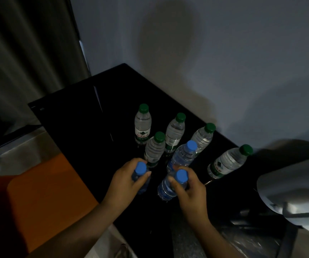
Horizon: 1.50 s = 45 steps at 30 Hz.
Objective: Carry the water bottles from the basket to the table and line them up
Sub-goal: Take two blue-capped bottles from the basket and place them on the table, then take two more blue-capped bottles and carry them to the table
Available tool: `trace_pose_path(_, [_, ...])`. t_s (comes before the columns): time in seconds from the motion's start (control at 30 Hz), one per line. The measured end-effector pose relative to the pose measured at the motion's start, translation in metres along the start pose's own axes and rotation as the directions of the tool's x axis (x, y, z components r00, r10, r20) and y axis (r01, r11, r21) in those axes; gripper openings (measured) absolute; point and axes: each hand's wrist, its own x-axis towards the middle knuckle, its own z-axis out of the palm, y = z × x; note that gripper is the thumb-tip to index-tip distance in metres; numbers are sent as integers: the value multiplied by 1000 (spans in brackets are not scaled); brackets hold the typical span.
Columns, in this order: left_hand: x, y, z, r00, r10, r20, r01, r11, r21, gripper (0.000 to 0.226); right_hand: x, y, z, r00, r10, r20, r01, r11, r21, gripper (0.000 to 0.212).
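Both your hands reach forward over the black table (pixel 71 123). Your left hand (pixel 125 180) curls round the neck of a first blue-capped bottle (pixel 140 168); your right hand (pixel 189 189) grips a second blue-capped bottle (pixel 166 185). Just beyond stand a third blue-capped bottle (pixel 184 155) and five green-capped bottles (pixel 143 123).

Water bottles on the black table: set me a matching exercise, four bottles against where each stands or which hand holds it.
Things:
1. leftmost blue-capped bottle
2. nearest blue-capped bottle
3. rightmost green-capped bottle
4. rearmost green-capped bottle

States:
A. stands alone, apart from the others
B. gripped by the right hand
C. unheld, farthest from both hands
D. gripped by the left hand

Pairs: 1-D, 2-B, 3-A, 4-C
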Motion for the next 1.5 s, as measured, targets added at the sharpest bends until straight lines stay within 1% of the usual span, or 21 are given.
trace_pose_path(0.23, [4, -2, 1, 1000, 1, 5, -1, 1000, 12, 26, -3, 7, 9, 1000, -11, -3, 10, 996, -87, 35])
trace_pose_path(0.37, [3, -3, 3, 1000, 5, -1, -5, 1000, 25, 27, -3, 2, 9, 1000, -1, -12, 0, 991, -135, 33])
trace_pose_path(0.43, [3, -3, 2, 1000, 6, 5, -7, 999, 36, 26, -3, -2, 5, 1000, 21, 18, -18, 983, -184, 44])
trace_pose_path(0.5, [4, -3, 2, 1000, 6, 12, -7, 999, 42, 25, -3, -6, -2, 996, 60, 70, -39, 963, -268, 63])
trace_pose_path(0.53, [5, -3, 2, 1000, 8, 16, -8, 999, 50, 24, -4, -9, -5, 993, 69, 94, -35, 945, -325, 68])
trace_pose_path(0.6, [6, -3, 2, 1000, 9, 25, -11, 998, 67, 24, -7, -14, -13, 992, 72, 104, -19, 897, -442, 70])
trace_pose_path(0.73, [6, -1, 1, 999, 12, 41, -16, 995, 101, 24, -19, -22, -28, 998, 51, 29, -18, 735, -678, 62])
trace_pose_path(0.83, [8, 2, -1, 997, 18, 72, -29, 988, 150, 24, -29, -29, -36, 995, 98, 23, -47, 657, -752, 58])
trace_pose_path(0.93, [15, 9, -6, 986, 41, 160, -82, 962, 259, 22, -39, -36, -42, 991, 131, 17, -66, 604, -794, 53])
trace_pose_path(1.03, [24, 23, -15, 946, 84, 313, -210, 895, 394, 25, -51, -43, -44, 992, 128, -7, -80, 575, -814, 50])
trace_pose_path(1.13, [28, 45, -23, 911, 157, 380, -324, 844, 428, 29, -65, -50, -46, 989, 142, -40, -114, 563, -818, 49])
trace_pose_path(1.23, [23, 68, -27, 863, 222, 453, -439, 774, 456, 34, -82, -54, -51, 975, 192, -111, -200, 550, -811, 51])
trace_pose_path(1.3, [14, 83, -25, 814, 260, 520, -512, 743, 430, 38, -95, -55, -56, 967, 205, -150, -238, 524, -818, 50])
trace_pose_path(1.4, [-4, 107, -15, 726, 340, 598, -618, 704, 350, 35, -116, -60, -69, 949, 217, -227, -307, 483, -820, 48])
trace_pose_path(1.5, [-22, 128, 1, 651, 368, 664, -684, 664, 302, 38, -140, -69, -85, 926, 218, -308, -376, 455, -808, 44])
